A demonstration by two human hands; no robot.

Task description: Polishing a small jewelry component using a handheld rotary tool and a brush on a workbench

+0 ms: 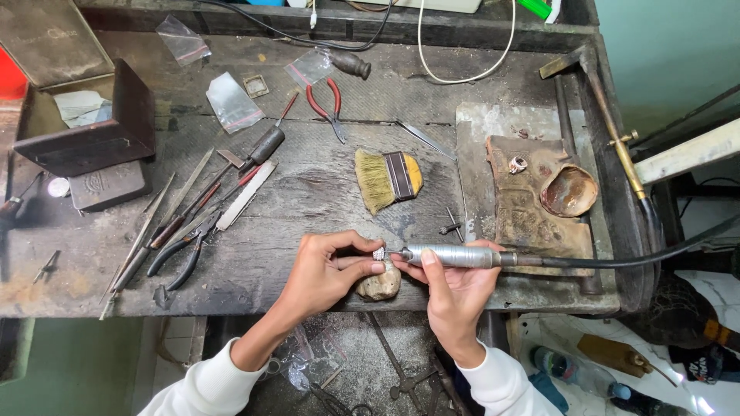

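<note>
My left hand (327, 271) pinches a tiny silvery metal piece (378, 253) between thumb and fingers, braced over a worn wooden peg (379, 286) at the bench's front edge. My right hand (455, 289) grips a silver rotary handpiece (455, 256) like a pen, its tip pointing left and meeting the small piece. A black flexible shaft (632, 260) runs from the handpiece off to the right.
A scarred wooden bench (308, 200) carries a small brush (388, 179), red-handled pliers (327, 104), files and pliers (185, 223) at left, a dark open box (85, 131), small plastic bags (231, 100), a charred soldering block with a shell-like dish (569, 190), and a torch (617, 131) along the right edge.
</note>
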